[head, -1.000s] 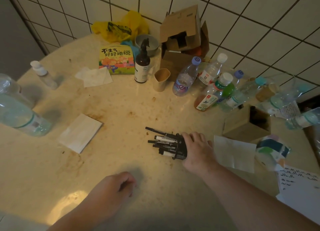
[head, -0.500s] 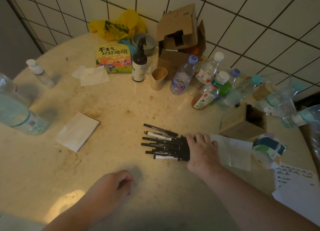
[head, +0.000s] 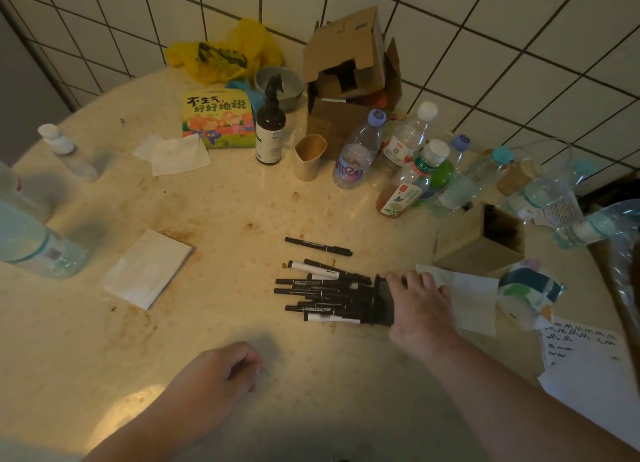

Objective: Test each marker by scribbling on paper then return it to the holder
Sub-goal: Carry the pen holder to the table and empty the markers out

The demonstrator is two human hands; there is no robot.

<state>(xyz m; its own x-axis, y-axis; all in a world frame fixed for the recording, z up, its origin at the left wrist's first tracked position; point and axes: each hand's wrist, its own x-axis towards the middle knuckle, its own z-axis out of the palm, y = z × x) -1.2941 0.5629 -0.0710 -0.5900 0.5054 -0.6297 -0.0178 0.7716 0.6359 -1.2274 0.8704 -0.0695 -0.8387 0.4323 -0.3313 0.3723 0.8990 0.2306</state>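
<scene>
Gripping the black mesh cylindrical holder point(head: 383, 300), the right hand point(head: 420, 307) is wrapping its fingers around it as it is lying on its side on the beige stone table point(head: 242, 205). Black markers point(head: 322, 290) are spilling from its mouth onto the table, one lone black marker point(head: 318, 246) lying just apart. The left hand point(head: 216, 375) is resting nearby, loosely curled and holding nothing. White scribbled paper point(head: 585, 354) is sitting at the right edge.

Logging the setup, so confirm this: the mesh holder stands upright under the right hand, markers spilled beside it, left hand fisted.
Not upright: the head view shows the mesh holder lying on its side under the right hand, markers spilled beside it, left hand fisted.
</scene>
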